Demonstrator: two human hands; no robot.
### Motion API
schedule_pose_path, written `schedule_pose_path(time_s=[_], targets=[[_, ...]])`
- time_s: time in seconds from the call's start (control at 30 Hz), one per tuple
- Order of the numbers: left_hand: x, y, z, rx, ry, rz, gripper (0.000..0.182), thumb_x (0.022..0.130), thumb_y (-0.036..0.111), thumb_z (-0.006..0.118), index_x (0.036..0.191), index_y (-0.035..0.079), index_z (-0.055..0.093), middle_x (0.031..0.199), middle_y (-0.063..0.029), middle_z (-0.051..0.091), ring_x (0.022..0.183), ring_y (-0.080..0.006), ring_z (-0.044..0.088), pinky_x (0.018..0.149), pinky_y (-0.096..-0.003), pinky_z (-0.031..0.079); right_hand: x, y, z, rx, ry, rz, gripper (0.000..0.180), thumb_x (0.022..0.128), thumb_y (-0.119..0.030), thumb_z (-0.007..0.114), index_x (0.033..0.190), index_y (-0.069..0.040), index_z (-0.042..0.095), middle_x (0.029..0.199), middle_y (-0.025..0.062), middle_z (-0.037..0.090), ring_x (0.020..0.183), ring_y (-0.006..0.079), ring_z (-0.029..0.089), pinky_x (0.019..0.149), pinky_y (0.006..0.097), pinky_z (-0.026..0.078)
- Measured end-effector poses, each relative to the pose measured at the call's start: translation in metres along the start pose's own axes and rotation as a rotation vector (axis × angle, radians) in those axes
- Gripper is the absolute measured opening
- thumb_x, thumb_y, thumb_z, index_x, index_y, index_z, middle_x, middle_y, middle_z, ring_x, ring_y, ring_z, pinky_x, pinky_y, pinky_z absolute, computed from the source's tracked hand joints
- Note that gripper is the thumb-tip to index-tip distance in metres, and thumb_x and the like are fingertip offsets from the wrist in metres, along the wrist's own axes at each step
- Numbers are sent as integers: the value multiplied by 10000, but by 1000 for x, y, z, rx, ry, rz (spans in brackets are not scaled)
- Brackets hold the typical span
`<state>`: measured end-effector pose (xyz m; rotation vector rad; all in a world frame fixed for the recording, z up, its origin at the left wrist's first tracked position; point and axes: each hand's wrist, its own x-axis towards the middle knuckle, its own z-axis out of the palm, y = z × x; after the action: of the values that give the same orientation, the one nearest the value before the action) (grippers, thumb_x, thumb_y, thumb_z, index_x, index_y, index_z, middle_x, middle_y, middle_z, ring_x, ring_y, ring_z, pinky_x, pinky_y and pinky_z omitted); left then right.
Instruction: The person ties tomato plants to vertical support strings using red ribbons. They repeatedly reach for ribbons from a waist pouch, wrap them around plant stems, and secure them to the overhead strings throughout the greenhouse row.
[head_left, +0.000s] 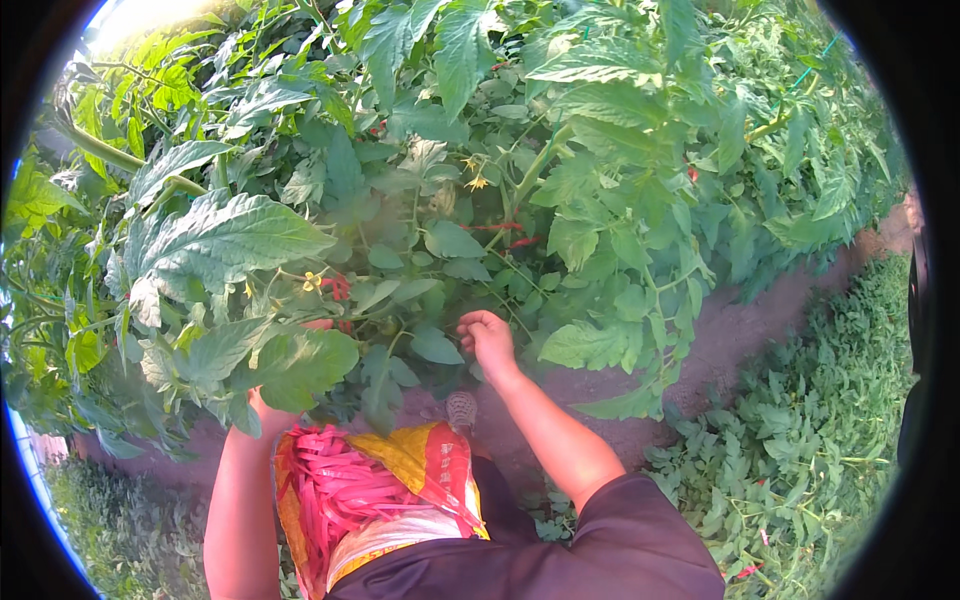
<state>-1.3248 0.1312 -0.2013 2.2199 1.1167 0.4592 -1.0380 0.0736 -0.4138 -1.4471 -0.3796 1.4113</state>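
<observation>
Tomato plants (450, 240) with small yellow flowers (477, 181) fill the space before me. My right hand (489, 341) is among the leaves, its fingers curled; whether anything thin is between them cannot be made out. Leaves cover most of my left hand (274, 409), with its fingers near a red plastic strip (337, 287) on a stem, so its grip is hidden. More red strips (499, 226) show deeper in the plants. At my waist hangs a yellow and red woven bag (405, 456), open at the top, holding a bundle of pinkish-red strips (337, 480).
Bare soil (735, 337) forms a path between the plant rows. Low green plants (780, 450) grow at the lower right, with others at the lower left. A thick stem (109, 152) leans in from the upper left. My shoe (461, 410) shows beyond the bag.
</observation>
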Motion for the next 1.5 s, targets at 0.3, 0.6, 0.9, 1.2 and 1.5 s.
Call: schedule_pose_path(time_s=[0.3, 0.6, 0.9, 1.2, 1.5], targets=[[-40, 43, 23, -44, 37, -229, 297, 868, 96, 706, 1162, 55, 717, 1055, -125, 743, 977, -266, 705, 868, -382, 548, -20, 39, -28, -236, -187, 112, 214, 892, -58, 523, 1004, -14, 700, 856, 52, 694, 667, 118, 598, 592, 274, 493], [-142, 33, -13, -66, 143, -169, 196, 834, -14, 679, 1016, 44, 726, 906, -125, 719, 825, -299, 700, 750, -365, 557, -104, 72, 18, -807, -465, -69, 256, 899, -215, 611, 1021, -32, 742, 1011, 191, 723, 957, 350, 690, 856, 425, 536], [-227, -2, -21, -221, 471, -477, 156, 943, -57, 584, 1018, -17, 714, 938, -95, 719, 888, -157, 690, 822, -282, 537, -148, -18, 81, -893, -684, -632, 145, 879, -166, 678, 956, -58, 737, 881, 148, 703, 843, 328, 691, 739, 422, 552], [-277, -26, -36, -316, 526, -440, 154, 922, -25, 615, 1028, -8, 725, 882, -76, 735, 840, -153, 703, 789, -282, 547, -212, -20, 170, -1088, -628, -1229, 211, 755, -140, 809, 943, -98, 724, 805, 57, 612, 700, 250, 649, 603, 373, 535], [-371, -68, -69, -403, 624, -446, 160, 904, -39, 627, 1017, -4, 736, 895, -89, 740, 845, -167, 715, 779, -290, 555, -269, 8, 262, -1228, -698, -1330, 221, 738, -170, 814, 927, -103, 722, 783, 41, 587, 737, 237, 643, 627, 369, 538]])
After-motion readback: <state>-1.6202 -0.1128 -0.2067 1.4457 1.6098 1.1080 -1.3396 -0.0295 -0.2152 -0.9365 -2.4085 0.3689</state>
